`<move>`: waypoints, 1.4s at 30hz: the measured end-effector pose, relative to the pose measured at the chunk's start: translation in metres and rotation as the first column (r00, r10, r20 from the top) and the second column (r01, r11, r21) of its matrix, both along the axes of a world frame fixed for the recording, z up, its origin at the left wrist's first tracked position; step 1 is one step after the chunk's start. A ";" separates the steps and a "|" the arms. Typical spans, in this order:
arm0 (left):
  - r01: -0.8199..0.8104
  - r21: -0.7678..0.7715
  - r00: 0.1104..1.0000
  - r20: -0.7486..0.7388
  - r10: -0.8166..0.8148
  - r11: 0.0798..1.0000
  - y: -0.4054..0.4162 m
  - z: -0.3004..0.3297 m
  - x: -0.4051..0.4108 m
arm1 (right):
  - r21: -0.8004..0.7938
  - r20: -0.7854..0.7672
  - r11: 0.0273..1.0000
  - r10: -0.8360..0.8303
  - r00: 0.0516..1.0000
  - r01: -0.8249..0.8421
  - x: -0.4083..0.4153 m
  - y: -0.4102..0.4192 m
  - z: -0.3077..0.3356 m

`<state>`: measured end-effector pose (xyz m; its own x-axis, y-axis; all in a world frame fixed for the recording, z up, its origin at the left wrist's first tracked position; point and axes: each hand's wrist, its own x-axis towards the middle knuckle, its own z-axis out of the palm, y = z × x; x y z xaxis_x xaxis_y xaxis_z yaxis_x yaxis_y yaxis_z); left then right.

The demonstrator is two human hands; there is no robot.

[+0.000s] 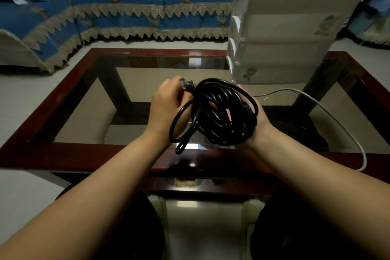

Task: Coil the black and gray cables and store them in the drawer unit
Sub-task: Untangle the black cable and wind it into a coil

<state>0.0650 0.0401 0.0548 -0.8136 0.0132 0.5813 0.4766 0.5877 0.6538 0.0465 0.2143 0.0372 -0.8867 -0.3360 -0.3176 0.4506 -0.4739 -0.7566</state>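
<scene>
While both hands hold it above the table, the black cable looks springy; right hand cradles the coil, left hand pinches its plug end; gray cable trails beyond; drawer unit stands farthest.

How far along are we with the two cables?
Done: the black cable is wound into a coil. In hand: the right hand cradles the coil, and the left hand pinches its plug end. Left: the coil is not yet in the white drawer unit, and the gray cable lies loose across the glass table, uncoiled.
</scene>
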 end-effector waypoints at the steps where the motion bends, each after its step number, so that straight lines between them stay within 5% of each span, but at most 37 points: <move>1: -0.037 0.045 0.998 0.043 0.035 0.998 0.000 -0.001 -0.004 | -0.018 0.034 0.999 -0.040 0.999 0.040 0.001 -0.002 0.003; 5: -0.102 0.134 0.977 0.198 0.074 0.986 -0.007 -0.011 -0.020 | 0.179 -0.220 0.954 -0.198 0.955 0.239 0.012 -0.012 0.011; 10: -0.236 0.005 0.937 0.266 0.226 0.972 -0.011 -0.015 -0.033 | 0.434 -0.498 0.865 -0.002 0.867 0.251 0.031 -0.027 0.007; 23: -0.326 -0.300 0.904 0.178 0.389 0.896 -0.005 -0.025 -0.046 | 0.816 -0.482 0.467 0.225 0.847 0.340 0.012 -0.032 0.016; 33: -0.332 -0.368 0.897 0.163 0.411 0.869 0.007 -0.024 -0.048 | 0.845 -0.339 0.503 0.241 0.909 0.182 -0.003 -0.040 0.004; 37: -0.180 -0.321 0.923 0.273 0.273 0.930 -0.003 -0.023 -0.048 | 0.824 -0.384 0.541 0.316 0.868 0.168 -0.013 -0.023 0.012; 42: 0.098 -0.165 0.908 0.419 -0.021 0.981 -0.014 -0.003 -0.034 | 0.670 -0.378 0.741 0.298 0.877 0.036 -0.026 0.006 0.029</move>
